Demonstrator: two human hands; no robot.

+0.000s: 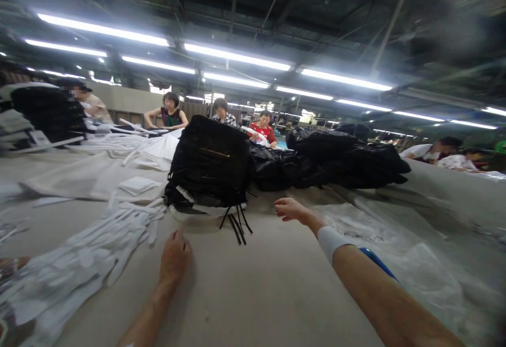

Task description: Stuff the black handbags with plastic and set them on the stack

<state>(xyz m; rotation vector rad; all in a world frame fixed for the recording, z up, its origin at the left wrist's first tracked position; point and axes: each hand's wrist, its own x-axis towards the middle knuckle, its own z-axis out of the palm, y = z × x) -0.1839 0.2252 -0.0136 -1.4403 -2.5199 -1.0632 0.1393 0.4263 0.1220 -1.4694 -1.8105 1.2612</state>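
A black backpack (209, 165) stands on the table in front of me, with short zips on its front, white wrapping along its base and thin black straps hanging from its lower right side. My left hand (176, 254) is just short of its lower left corner, fingers loosely bent, with nothing visible in it. To the right of the straps, my right hand (291, 210) hovers over the table, apart from the bag. Its fingers are slightly curled and hold nothing. A white band (334, 241) is around my right wrist.
More black bags (340, 157) are heaped behind to the right. White strips (90, 257) cover the table (237, 294) at left, near a folded white piece (138, 184). Clear plastic sheets (395, 252) and a blue object (377, 262) lie at right. Several people work beyond.
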